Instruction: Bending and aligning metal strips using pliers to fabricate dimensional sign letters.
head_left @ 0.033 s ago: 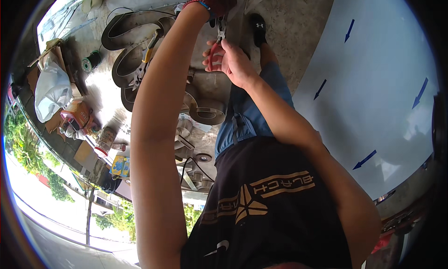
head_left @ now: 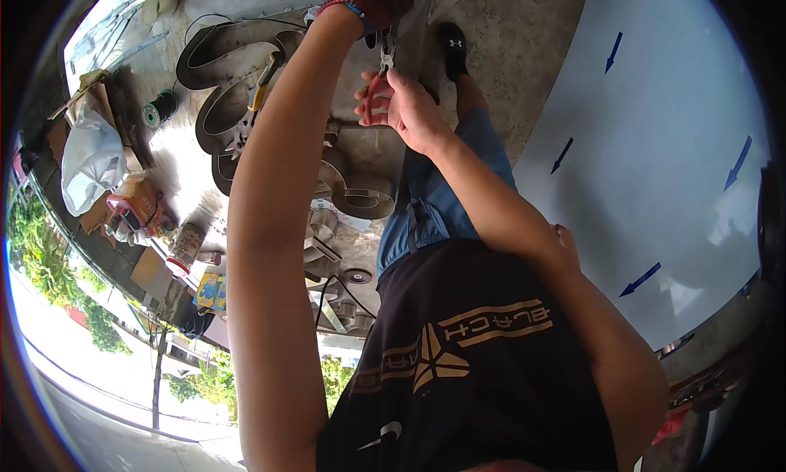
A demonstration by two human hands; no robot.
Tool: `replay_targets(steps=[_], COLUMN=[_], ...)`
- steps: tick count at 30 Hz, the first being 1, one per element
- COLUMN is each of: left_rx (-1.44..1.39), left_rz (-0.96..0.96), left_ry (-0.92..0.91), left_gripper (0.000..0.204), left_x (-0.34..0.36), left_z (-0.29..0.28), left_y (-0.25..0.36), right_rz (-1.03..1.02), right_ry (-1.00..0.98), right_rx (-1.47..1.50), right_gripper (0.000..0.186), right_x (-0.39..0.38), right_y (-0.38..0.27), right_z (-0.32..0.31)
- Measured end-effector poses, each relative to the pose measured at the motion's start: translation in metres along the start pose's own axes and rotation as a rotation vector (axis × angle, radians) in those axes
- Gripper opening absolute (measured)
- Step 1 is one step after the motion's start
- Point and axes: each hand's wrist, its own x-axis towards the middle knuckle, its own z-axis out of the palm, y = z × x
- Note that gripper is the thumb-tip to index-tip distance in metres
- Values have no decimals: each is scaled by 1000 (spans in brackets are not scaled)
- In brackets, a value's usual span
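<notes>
My right hand (head_left: pixel 416 116) is closed loosely around the red handles of a pair of pliers (head_left: pixel 370 105). Their metal jaws point up toward my left hand (head_left: pixel 372 1), which wears a dark red knit glove at the top edge. That gloved hand looks curled, but what it grips is partly cut off and cannot be made out; the jaws end right beside it. Left of my left forearm, pliers with yellow-and-black handles (head_left: pixel 264 83) lie among curved metal strip shapes (head_left: pixel 214 58). Another curved metal strip (head_left: pixel 364 200) sits between my forearms.
A large whitish sheet with blue arrows (head_left: pixel 647 169) spreads over the right side. To the left are a green wire spool (head_left: pixel 159 109), a white plastic bag (head_left: pixel 92 157), a red-lidded jar (head_left: pixel 185 249) and a tape roll (head_left: pixel 160 7). A black shoe (head_left: pixel 452 50) stands on the floor.
My left arm has shifted very slightly to the left. A small skin-coloured shape now shows beyond my right forearm. The pliers stay almost where they were.
</notes>
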Motion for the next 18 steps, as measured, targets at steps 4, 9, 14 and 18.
replay_targets(steps=[4, 9, 14, 18], left_rx=[166, -33, 391, -114], left_rz=[143, 18, 312, 149], left_ry=[-72, 1, -77, -19], left_gripper=[30, 30, 23, 21], left_x=[6, 5, -10, -1], left_z=[3, 0, -31, -17], left_y=[-8, -5, 0, -7], right_rz=[-3, 12, 32, 74], right_ry=[9, -6, 29, 40], right_rx=[-37, -100, -173, -217], right_gripper=[50, 47, 44, 46], right_x=[1, 1, -5, -13], right_y=[0, -7, -18, -30], right_z=[-2, -11, -12, -17])
